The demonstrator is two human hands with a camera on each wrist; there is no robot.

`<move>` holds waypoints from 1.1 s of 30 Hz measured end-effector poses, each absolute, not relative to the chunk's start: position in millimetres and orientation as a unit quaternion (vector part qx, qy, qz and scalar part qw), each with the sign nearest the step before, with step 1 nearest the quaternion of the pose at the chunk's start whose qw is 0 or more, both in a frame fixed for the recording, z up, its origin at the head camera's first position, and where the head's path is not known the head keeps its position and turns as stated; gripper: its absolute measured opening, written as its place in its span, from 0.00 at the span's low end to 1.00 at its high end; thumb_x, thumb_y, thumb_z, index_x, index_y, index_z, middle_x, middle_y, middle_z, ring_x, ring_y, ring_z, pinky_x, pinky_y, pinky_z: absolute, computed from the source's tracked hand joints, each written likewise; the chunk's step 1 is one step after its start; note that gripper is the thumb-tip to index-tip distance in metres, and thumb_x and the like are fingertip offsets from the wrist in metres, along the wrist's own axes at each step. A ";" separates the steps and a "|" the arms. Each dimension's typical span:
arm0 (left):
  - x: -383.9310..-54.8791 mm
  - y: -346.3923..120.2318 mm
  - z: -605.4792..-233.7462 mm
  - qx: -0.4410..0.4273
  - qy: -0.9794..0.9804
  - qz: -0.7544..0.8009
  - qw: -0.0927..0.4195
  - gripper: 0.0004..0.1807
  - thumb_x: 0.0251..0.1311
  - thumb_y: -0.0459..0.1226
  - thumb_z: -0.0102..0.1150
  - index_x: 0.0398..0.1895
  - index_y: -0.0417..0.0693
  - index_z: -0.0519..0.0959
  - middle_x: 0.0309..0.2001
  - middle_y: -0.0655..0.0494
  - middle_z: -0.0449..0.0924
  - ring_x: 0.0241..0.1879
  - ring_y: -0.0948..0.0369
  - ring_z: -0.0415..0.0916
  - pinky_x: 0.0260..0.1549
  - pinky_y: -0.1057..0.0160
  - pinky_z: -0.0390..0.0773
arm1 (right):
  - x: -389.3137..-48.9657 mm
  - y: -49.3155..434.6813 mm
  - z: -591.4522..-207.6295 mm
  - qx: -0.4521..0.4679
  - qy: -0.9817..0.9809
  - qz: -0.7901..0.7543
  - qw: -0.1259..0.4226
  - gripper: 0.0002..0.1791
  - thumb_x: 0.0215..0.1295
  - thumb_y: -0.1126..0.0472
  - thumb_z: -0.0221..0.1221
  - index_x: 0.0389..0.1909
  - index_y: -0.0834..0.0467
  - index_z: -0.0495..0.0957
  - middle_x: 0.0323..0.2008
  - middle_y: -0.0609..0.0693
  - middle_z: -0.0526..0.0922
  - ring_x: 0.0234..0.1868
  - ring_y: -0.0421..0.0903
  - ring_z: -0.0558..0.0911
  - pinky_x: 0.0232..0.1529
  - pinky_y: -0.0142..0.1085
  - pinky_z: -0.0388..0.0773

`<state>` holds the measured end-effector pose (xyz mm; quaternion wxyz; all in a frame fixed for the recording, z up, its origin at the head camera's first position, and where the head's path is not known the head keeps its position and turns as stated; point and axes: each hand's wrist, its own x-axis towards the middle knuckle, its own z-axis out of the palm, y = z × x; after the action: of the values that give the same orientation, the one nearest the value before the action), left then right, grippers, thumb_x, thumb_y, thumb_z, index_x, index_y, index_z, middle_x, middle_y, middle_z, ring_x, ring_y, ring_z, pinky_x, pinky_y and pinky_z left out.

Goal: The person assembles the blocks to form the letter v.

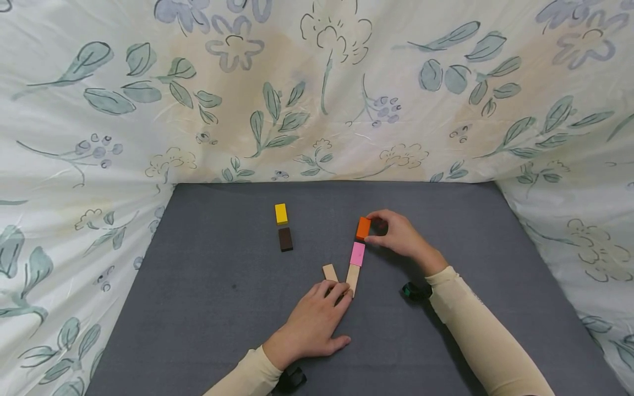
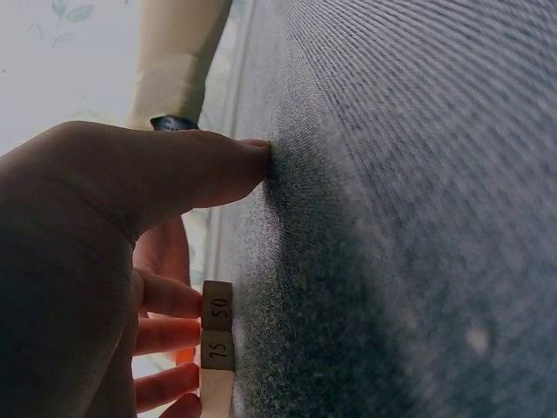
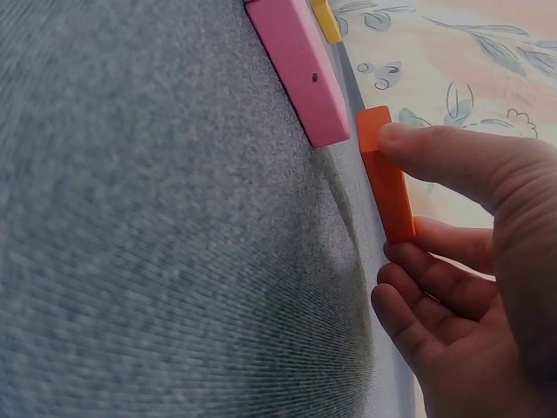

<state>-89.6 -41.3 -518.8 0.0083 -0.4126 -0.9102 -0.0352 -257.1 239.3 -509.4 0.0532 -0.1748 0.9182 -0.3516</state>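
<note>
Between thumb and fingers, my right hand (image 1: 402, 236) pinches an orange block (image 1: 364, 227) by its two ends. It is held close beyond the pink block (image 1: 357, 254); in the right wrist view a gap shows between the two. A plain wooden block (image 1: 353, 278) continues the row toward me from the pink one. My left hand (image 1: 314, 322) lies palm down, with its fingertips on the near wooden blocks. Another wooden block (image 1: 329, 271) pokes out past those fingers, angled leftward. The left wrist view shows block ends marked 50 (image 2: 217, 305) and 75 (image 2: 218, 350) at the fingertips.
Left of the row, a yellow block (image 1: 280, 214) lies just beyond a dark brown block (image 1: 285, 240). The grey tabletop (image 1: 198, 308) ends at the back and sides against a floral cloth (image 1: 277, 137). Dark devices are strapped at both wrists.
</note>
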 end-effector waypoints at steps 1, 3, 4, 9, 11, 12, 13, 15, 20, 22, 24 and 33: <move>-89.6 -41.3 -518.8 -0.413 -0.910 -0.035 0.009 0.47 0.63 0.68 0.67 0.77 0.50 0.75 0.74 0.53 0.69 0.69 0.54 0.66 0.72 0.51 0.70 | -256.9 239.0 -509.4 -0.175 0.919 -0.350 0.053 0.34 0.63 0.55 0.79 0.67 0.62 0.81 0.59 0.60 0.83 0.54 0.58 0.81 0.57 0.57 0.80; -89.5 -41.4 -519.0 -0.413 -0.910 -0.036 0.009 0.47 0.63 0.68 0.67 0.77 0.50 0.75 0.74 0.52 0.69 0.69 0.54 0.66 0.72 0.51 0.70 | -256.7 238.7 -509.4 -0.175 0.919 -0.349 0.053 0.34 0.63 0.55 0.79 0.67 0.62 0.81 0.59 0.59 0.83 0.53 0.58 0.82 0.57 0.57 0.80; -89.6 -41.3 -518.9 -0.413 -0.910 -0.037 0.009 0.47 0.63 0.68 0.67 0.77 0.50 0.75 0.74 0.52 0.69 0.69 0.54 0.66 0.72 0.51 0.70 | -256.7 238.5 -509.7 -0.175 0.919 -0.348 0.052 0.34 0.63 0.55 0.79 0.67 0.62 0.81 0.59 0.59 0.83 0.53 0.58 0.82 0.56 0.57 0.80; -90.0 -41.1 -518.8 -0.413 -0.910 -0.039 0.008 0.47 0.63 0.68 0.67 0.77 0.50 0.75 0.73 0.52 0.69 0.69 0.54 0.66 0.72 0.51 0.70 | -256.6 237.4 -511.6 -0.181 0.919 -0.346 0.050 0.33 0.62 0.55 0.80 0.66 0.61 0.82 0.58 0.58 0.84 0.52 0.57 0.81 0.55 0.56 0.79; -90.0 -40.9 -518.6 -0.413 -0.910 -0.038 0.007 0.47 0.63 0.68 0.67 0.77 0.50 0.75 0.74 0.52 0.69 0.69 0.54 0.66 0.72 0.51 0.70 | -257.0 237.3 -513.6 -0.185 0.919 -0.345 0.051 0.33 0.62 0.54 0.80 0.66 0.61 0.82 0.57 0.58 0.84 0.51 0.56 0.81 0.55 0.55 0.79; -90.0 -41.0 -518.3 -0.413 -0.910 -0.038 0.006 0.47 0.63 0.68 0.67 0.77 0.50 0.75 0.74 0.53 0.69 0.69 0.54 0.66 0.72 0.51 0.70 | -257.0 237.1 -514.1 -0.185 0.919 -0.345 0.052 0.34 0.62 0.54 0.80 0.66 0.61 0.82 0.57 0.58 0.84 0.50 0.56 0.80 0.54 0.54 0.79; -90.0 -41.0 -518.3 -0.412 -0.910 -0.038 0.005 0.47 0.63 0.68 0.67 0.77 0.51 0.75 0.74 0.53 0.69 0.69 0.54 0.66 0.72 0.51 0.70 | -257.3 237.2 -515.3 -0.186 0.919 -0.344 0.051 0.34 0.62 0.53 0.80 0.65 0.61 0.82 0.56 0.58 0.84 0.50 0.55 0.80 0.54 0.54 0.79; -90.4 -40.8 -518.5 -0.412 -0.911 -0.037 0.001 0.47 0.63 0.68 0.67 0.77 0.51 0.74 0.74 0.53 0.69 0.69 0.54 0.65 0.72 0.51 0.69 | -257.5 237.1 -516.6 -0.186 0.919 -0.343 0.050 0.34 0.61 0.53 0.80 0.65 0.61 0.82 0.55 0.57 0.85 0.49 0.55 0.80 0.53 0.53 0.78; -91.1 -40.4 -519.1 -0.411 -0.911 -0.036 -0.005 0.47 0.64 0.68 0.66 0.78 0.51 0.74 0.75 0.53 0.68 0.69 0.54 0.65 0.72 0.51 0.69 | -257.6 238.0 -519.4 -0.187 0.919 -0.343 0.048 0.33 0.61 0.53 0.81 0.64 0.61 0.83 0.53 0.57 0.85 0.47 0.54 0.80 0.51 0.51 0.78; -90.9 -40.5 -519.0 -0.410 -0.911 -0.037 -0.005 0.47 0.64 0.68 0.66 0.78 0.51 0.74 0.74 0.53 0.69 0.69 0.54 0.65 0.72 0.51 0.69 | -257.5 238.4 -520.1 -0.189 0.919 -0.343 0.049 0.33 0.61 0.52 0.81 0.64 0.61 0.83 0.53 0.57 0.85 0.47 0.54 0.80 0.51 0.51 0.78; -90.6 -40.5 -518.4 -0.410 -0.911 -0.038 -0.005 0.46 0.64 0.68 0.66 0.78 0.51 0.74 0.74 0.53 0.69 0.69 0.54 0.65 0.72 0.51 0.69 | -257.3 238.8 -520.8 -0.191 0.918 -0.343 0.050 0.33 0.61 0.52 0.81 0.64 0.61 0.83 0.53 0.57 0.85 0.48 0.54 0.80 0.52 0.52 0.79; -89.6 -41.0 -516.2 -0.411 -0.911 -0.037 -0.003 0.46 0.64 0.67 0.67 0.77 0.51 0.75 0.74 0.53 0.69 0.68 0.54 0.66 0.72 0.51 0.69 | -258.5 237.8 -520.9 -0.197 0.917 -0.342 0.055 0.34 0.61 0.52 0.81 0.64 0.62 0.83 0.54 0.57 0.84 0.49 0.55 0.80 0.53 0.52 0.79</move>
<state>-89.6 -41.0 -516.2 -0.0030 -0.4112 -0.9108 -0.0366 -258.5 237.8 -520.9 0.0545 -0.1969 0.9172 -0.3421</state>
